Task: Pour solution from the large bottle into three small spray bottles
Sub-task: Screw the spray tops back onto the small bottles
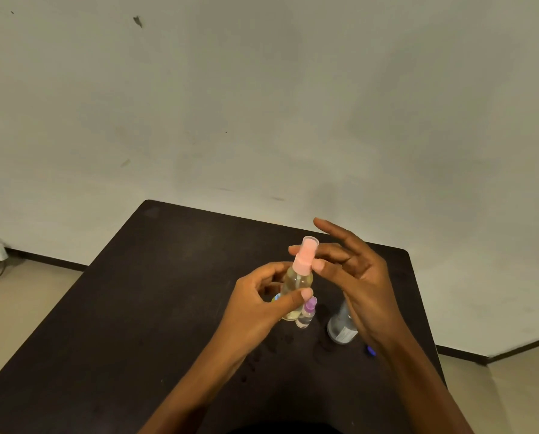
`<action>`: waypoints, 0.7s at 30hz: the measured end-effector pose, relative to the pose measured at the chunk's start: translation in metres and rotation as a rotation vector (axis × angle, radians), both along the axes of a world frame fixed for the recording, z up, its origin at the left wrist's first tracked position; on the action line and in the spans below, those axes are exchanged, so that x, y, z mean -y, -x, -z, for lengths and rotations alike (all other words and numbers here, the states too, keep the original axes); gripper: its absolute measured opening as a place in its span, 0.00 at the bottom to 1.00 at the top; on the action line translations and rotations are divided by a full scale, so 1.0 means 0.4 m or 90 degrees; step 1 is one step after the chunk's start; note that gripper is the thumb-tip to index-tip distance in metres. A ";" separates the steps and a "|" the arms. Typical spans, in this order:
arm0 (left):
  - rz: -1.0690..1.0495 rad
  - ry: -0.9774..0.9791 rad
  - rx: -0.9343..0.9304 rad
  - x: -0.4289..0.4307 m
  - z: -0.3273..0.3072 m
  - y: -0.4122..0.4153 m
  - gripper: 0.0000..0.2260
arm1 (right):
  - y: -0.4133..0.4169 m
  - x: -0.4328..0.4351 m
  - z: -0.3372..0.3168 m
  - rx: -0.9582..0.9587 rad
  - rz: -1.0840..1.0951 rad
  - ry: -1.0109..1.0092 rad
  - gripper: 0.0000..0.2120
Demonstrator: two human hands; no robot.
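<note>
Closest up is the dark matte bench [73, 371], with a few wet drops [252, 360] on it, so I'd guess fingers are damp. Left hand [258, 302] is wrapped round the body of the small clear plastic spray bottle [296, 281], which is tilted a bit with yellowish liquid inside; can't tell if its base touches the bench. Probably light, fairly stiff and slippery when wet, so grip the body, not the neck. Just beside it a tiny purple-capped spray bottle [306, 314] stands on the bench. Right hand [359, 277] pinches the pink pump top [305, 255] between thumb and forefinger, other fingers fanned out. Behind that hand stands the large clear bottle [340, 328], which I reckon is heavier. Its white label is too small to read, and no brand is legible anywhere.
</note>
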State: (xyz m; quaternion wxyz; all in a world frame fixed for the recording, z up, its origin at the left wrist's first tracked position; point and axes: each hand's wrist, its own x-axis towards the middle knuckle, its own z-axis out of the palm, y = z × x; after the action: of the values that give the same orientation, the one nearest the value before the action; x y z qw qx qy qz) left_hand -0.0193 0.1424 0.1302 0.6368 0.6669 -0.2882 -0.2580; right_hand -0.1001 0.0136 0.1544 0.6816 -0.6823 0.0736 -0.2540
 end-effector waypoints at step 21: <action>0.003 0.001 -0.002 0.003 0.002 -0.002 0.17 | 0.001 0.003 -0.002 -0.002 -0.006 -0.020 0.23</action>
State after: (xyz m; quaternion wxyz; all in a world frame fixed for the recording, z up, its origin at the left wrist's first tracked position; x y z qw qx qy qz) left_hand -0.0183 0.1414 0.1294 0.6371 0.6654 -0.2892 -0.2603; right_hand -0.1005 0.0123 0.1552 0.6933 -0.6723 0.0751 -0.2486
